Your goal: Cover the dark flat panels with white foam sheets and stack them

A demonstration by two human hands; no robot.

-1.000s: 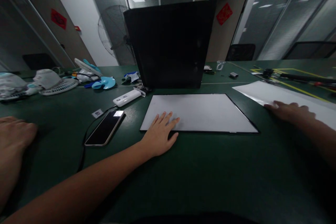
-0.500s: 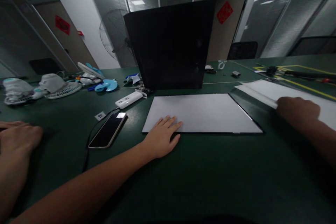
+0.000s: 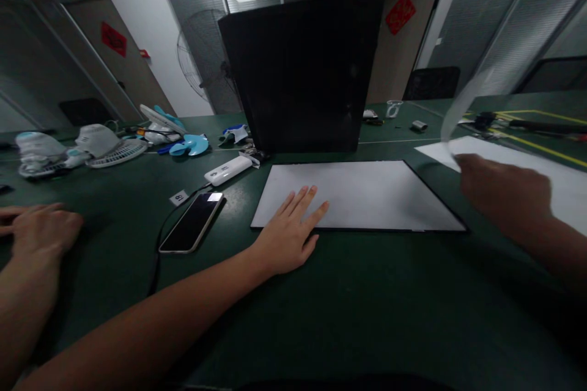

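A flat white panel (image 3: pixel 358 189) with a thin black edge lies on the green table (image 3: pixel 321 311). My left hand (image 3: pixel 288 238) rests over its near left edge, fingers spread, holding nothing. On the right, my right hand (image 3: pixel 507 189) is closed on a thin white sheet (image 3: pixel 452 119). The sheet curls upward above the fingers, blurred and partly see-through. Another white sheet (image 3: pixel 568 186) lies flat on the table behind and below that hand. My right fingertips are smeared by motion.
A large black panel (image 3: pixel 307 73) stands upright behind the white one. Left lie a phone (image 3: pixel 192 223), a white handheld device (image 3: pixel 229 170) with a cord, and white fan parts (image 3: pixel 117 149). Another person's hand (image 3: pixel 43 226) rests at the far left. A small clear cup (image 3: pixel 393 109) stands behind.
My right hand has moved left and slightly up, and the sheet in it now curls up off the sheet below. My left hand stays on the panel, its fingers a little more spread.
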